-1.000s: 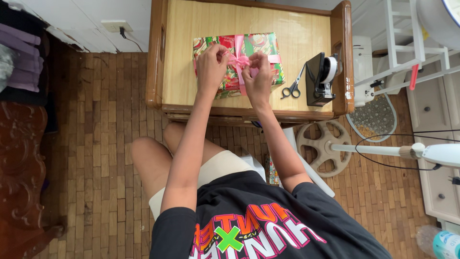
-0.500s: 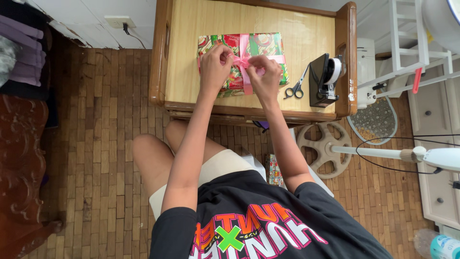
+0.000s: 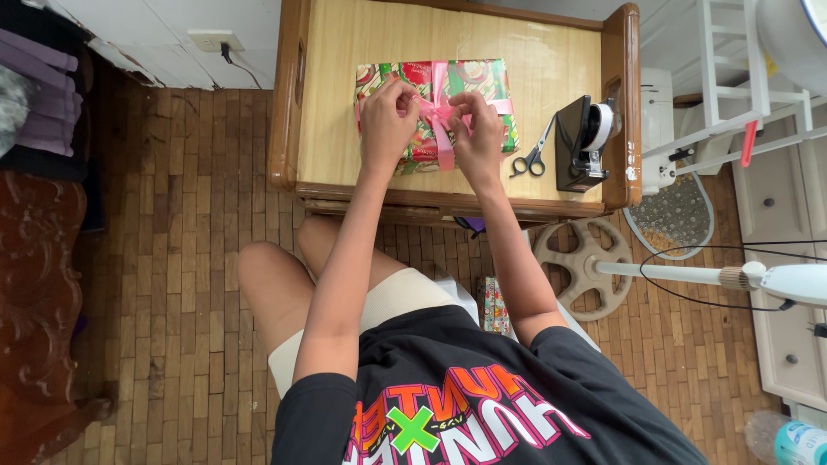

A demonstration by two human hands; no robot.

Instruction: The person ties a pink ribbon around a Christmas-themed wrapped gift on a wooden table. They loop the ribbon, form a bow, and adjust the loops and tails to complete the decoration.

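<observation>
Our left hand (image 3: pixel 385 120) and right hand (image 3: pixel 476 131) have drawn closer, fingers pinching the pink ribbon (image 3: pixel 437 110) tighter on the wrapped box (image 3: pixel 465 79).

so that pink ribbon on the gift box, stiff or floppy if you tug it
Probably floppy: the pink ribbon curls into loops between the left hand and right hand, and one tail lies limp down the wrapped box. It looks thin and glossy, so it may slip through fingers and loosen easily.

A rectangular gift box (image 3: pixel 465 82) in red-and-green patterned paper lies flat on the wooden worktop (image 3: pixel 336 103). A pink ribbon (image 3: pixel 439 116) crosses over its top, knotted at the middle.
</observation>
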